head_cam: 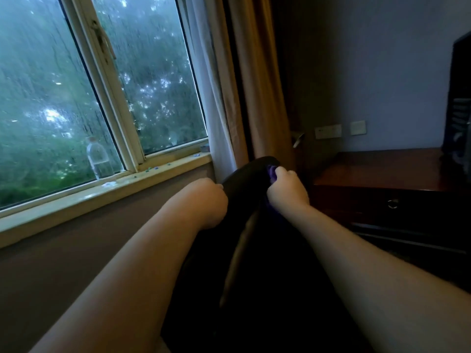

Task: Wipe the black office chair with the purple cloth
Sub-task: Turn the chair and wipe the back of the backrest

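Observation:
The black office chair (251, 197) stands right in front of me, its backrest top near the middle of the view and its lower part lost in shadow. My left hand (207, 201) grips the left edge of the backrest. My right hand (288, 187) is closed on the purple cloth (272, 172) and presses it against the backrest's upper right edge. Only a small bunch of the cloth shows above and below my fingers.
A window with a wet pane fills the upper left, and a clear plastic bottle (99, 159) stands on its sill (107, 194). Curtains (239, 98) hang just behind the chair. A dark wooden desk (382, 174) with a drawer knob is at the right, close to the chair.

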`<state>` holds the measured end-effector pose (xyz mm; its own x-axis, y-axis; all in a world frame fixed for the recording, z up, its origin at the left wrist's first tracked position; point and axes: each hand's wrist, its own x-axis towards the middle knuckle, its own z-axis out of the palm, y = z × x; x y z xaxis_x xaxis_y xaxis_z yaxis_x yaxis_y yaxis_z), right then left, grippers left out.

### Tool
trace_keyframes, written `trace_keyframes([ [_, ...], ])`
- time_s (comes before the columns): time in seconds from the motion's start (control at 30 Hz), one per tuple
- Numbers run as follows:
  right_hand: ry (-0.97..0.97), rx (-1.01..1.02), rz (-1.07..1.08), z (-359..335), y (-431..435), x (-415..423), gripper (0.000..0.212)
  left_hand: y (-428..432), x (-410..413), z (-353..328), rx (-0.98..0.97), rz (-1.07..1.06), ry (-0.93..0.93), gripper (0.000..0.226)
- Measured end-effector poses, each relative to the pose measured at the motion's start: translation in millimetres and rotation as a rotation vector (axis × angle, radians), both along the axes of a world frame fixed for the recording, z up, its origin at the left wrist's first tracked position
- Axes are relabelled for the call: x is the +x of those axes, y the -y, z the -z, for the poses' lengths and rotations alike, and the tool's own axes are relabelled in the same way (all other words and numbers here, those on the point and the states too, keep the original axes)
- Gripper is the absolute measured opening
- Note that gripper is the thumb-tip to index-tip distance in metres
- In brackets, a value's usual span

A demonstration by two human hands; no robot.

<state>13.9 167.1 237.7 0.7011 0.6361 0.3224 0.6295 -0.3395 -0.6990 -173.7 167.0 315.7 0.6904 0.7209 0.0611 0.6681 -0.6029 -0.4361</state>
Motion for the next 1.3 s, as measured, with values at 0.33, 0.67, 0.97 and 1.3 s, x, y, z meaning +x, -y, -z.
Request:
trace_keyframes([
  [0.33, -0.092, 0.117, -0.294, -2.9, 102.0, -119.1, 0.032, 7.6, -4.4, 1.8, 0.027, -0.001, 0.006, 0.040],
  [0.67, -0.060, 0.090, -0.406, 1.1, 96.0, -102.9, 0.032, 9.8, -7.8, 0.3, -0.031, -0.023, 0.121, 0.044],
  [0.97, -0.083, 0.043, -0.202, -13.5, 30.9, -37.4, 0.023, -0.2, -7.5, 5.4, 0.001, 0.038, 0.144, 0.043],
  [1.3, -0.290, -0.047, 0.028, -22.1, -39.0, 54.7, 0.055, 0.5, 1.3, 1.4, 0.082, 0.019, 0.031, 0.042],
])
